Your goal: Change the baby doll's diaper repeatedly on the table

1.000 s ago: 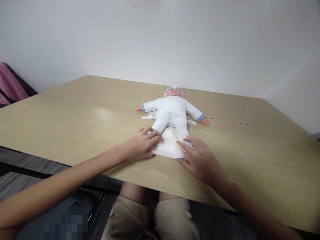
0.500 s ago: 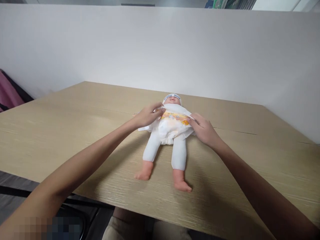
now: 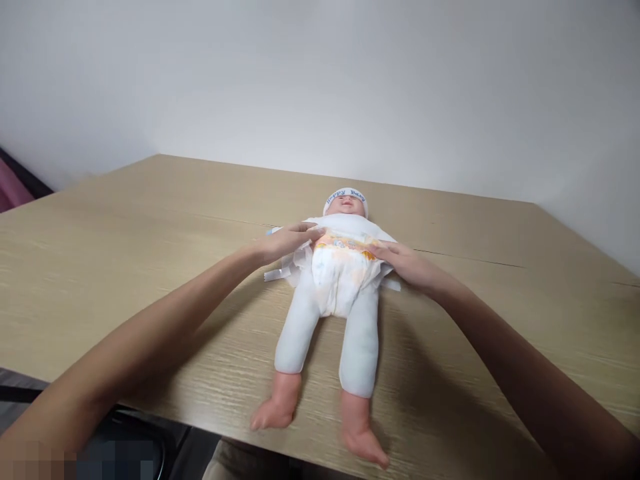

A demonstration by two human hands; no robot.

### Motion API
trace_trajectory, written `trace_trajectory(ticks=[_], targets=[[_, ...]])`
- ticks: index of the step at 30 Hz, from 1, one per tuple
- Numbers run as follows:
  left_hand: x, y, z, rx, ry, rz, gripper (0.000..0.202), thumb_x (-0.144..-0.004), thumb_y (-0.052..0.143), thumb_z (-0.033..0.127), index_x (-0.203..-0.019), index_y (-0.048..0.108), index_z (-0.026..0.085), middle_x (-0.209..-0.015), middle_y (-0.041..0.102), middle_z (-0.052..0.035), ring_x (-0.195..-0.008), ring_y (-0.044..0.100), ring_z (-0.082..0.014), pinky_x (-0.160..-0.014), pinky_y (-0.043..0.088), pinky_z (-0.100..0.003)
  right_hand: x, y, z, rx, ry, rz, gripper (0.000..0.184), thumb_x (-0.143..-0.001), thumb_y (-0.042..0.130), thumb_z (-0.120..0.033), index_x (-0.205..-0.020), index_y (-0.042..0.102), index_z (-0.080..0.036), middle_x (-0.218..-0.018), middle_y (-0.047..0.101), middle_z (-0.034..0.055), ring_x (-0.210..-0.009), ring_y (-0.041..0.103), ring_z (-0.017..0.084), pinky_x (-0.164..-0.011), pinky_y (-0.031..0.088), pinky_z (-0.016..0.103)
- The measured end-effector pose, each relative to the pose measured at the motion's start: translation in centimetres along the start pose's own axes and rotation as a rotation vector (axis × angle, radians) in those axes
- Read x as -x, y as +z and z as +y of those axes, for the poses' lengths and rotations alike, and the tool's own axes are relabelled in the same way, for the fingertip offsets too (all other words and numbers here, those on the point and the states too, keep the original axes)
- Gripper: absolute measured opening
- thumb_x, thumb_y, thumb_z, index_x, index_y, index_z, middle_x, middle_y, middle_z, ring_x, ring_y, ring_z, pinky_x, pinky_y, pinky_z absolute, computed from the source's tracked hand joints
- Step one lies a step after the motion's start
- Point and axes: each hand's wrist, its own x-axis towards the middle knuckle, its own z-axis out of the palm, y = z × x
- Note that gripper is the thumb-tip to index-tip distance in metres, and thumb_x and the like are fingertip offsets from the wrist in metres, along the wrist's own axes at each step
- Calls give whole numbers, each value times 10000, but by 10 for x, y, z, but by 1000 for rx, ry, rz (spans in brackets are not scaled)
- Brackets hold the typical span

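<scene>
A baby doll (image 3: pixel 358 347) in a white outfit and a lettered cap lies face up on the table, its feet towards me. A white diaper (image 3: pixel 337 277) with an orange patterned waistband is between its legs and up over its belly. My left hand (image 3: pixel 290 241) grips the waistband's left corner, thumb on the front. At the opposite corner, my right hand (image 3: pixel 405 262) has its fingers closed on the diaper's edge. Both side tabs stick out loose below my hands. The parts of the diaper under my fingers are hidden.
The wooden table (image 3: pixel 150 220) reaches back to a pale wall (image 3: pixel 320 87). Something pink and black (image 3: pixel 17 183) shows at the far left. A dark chair part (image 3: pixel 135 440) and my legs are below the table's near edge.
The diaper's front panel, lifted and spread before, now lies flatter on the doll's belly. Both hands have come down with it. The doll appears larger and closer as the view tilts down.
</scene>
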Motion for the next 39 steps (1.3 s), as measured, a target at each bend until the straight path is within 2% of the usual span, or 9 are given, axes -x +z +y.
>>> trace_trajectory(ticks=[3, 7, 10, 13, 17, 21, 26, 31, 39], targets=[[7, -8, 13, -59, -6, 59, 330, -1052, 595, 547, -1090, 702, 237, -1156, 792, -70, -1051, 732, -249, -908, 597, -377, 20, -11, -1, 30, 62, -2, 539, -955, 702, -770, -982, 792, -240, -970, 835, 67, -898, 762, 281, -810, 622, 394], [16, -7, 46, -277, 196, 233, 218, -1079, 517, 317, -1225, 664, 250, -1350, 760, -69, -1215, 702, -239, -1035, 562, -399, 53, -8, 16, 327, 49, 228, 415, -997, 648, -661, -967, 756, -261, -931, 827, 76, -840, 752, 289, -780, 563, 413], [22, 20, 71, -440, 394, 223, 217, -1100, 515, 318, -1230, 666, 231, -1350, 748, -102, -1255, 682, -276, -1082, 545, -445, 76, 3, 35, 574, -4, 323, 317, -991, 633, -581, -960, 708, -275, -954, 807, 92, -883, 733, 321, -729, 504, 416], [20, 61, 82, -603, 506, 89, 273, -1124, 538, 426, -1184, 709, 222, -1292, 755, -122, -1282, 657, -325, -1137, 520, -509, 85, 12, 49, 634, 7, 387, 313, -971, 622, -602, -930, 632, -291, -893, 756, 80, -874, 699, 332, -688, 458, 404], [12, 96, 76, -781, 433, 46, 396, -1091, 612, 548, -1266, 736, 216, -1435, 713, -147, -1412, 571, -409, -1240, 416, -698, 81, 16, 56, 496, 139, 432, 424, -871, 730, -687, -830, 555, -303, -750, 676, 26, -732, 644, 282, -669, 431, 378], [10, 98, 69, -822, 358, 55, 482, -1057, 638, 581, -1399, 706, 248, -1641, 600, -159, -1557, 443, -475, -1231, 293, -894, 77, 16, 53, 328, 163, 409, 414, -856, 725, -619, -713, 513, -293, -632, 576, -8, -644, 535, 236, -656, 377, 357], [11, 96, 69, -835, 303, 76, 676, -1012, 647, 609, -1578, 597, 243, -1766, 487, -148, -1661, 315, -494, -1221, 302, -923, 81, 10, 42, 178, 84, 400, 403, -930, 564, -606, -701, 509, -279, -673, 528, -6, -700, 518, 225, -683, 396, 350], [11, 100, 66, -824, 252, 91, 797, -987, 644, 632, -1673, 508, 251, -1811, 434, -124, -1703, 242, -492, -1261, 287, -898, 72, 9, 21, 41, 14, 385, 364, -930, 595, -577, -759, 533, -261, -709, 497, -30, -716, 487, 193, -707, 401, 331], [8, 102, 59, -735, 280, 112, 804, -948, 737, 546, -1657, 501, 249, -1787, 467, -146, -1706, 254, -502, -1264, 224, -931, 20, 47, -4, -69, -91, 300, 393, -937, 659, -622, -825, 559, -259, -758, 551, -30, -725, 547, 189, -703, 471, 326]])
